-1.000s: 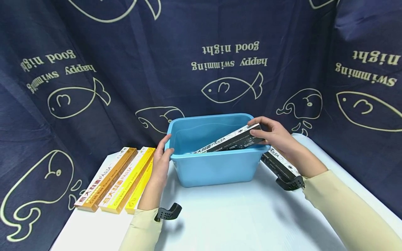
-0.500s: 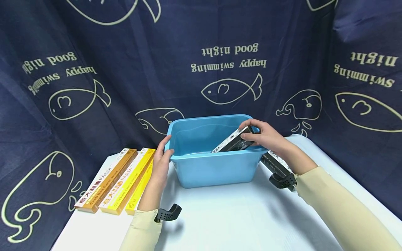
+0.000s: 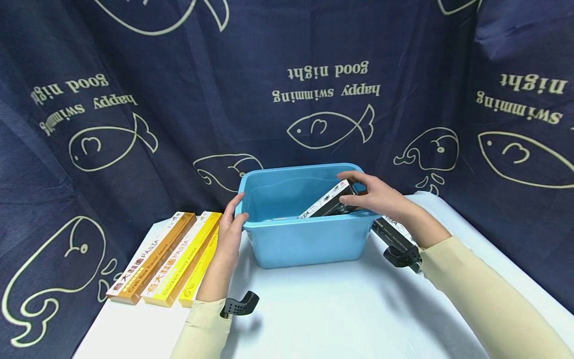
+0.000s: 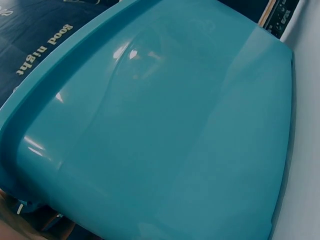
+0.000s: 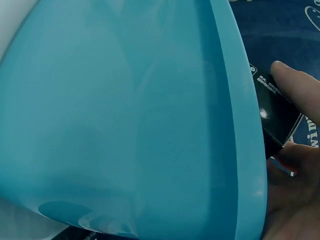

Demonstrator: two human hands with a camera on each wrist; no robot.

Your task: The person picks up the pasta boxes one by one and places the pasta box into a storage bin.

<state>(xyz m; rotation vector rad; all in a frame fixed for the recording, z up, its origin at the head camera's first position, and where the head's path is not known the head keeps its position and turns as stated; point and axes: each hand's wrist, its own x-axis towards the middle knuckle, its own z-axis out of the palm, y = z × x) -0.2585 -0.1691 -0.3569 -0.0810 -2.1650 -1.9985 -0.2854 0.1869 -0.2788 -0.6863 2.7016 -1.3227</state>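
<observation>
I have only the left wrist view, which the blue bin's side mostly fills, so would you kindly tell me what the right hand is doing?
Observer: The right hand holds a black box that slants down into the bin.
Operator: Thank you; would you also tell me what lies to the left of the bin?
Observer: A brown box and two yellow boxes lie there, one yellow box partly hidden by the left arm.

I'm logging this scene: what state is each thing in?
Blue bin: upright, open
Tilted black box: partly inside blue bin
Other black box: lying, partly hidden
Brown box: lying
Yellow boxes: lying, one partly hidden
Left hand: grips blue bin
Right hand: holds tilted black box
</observation>
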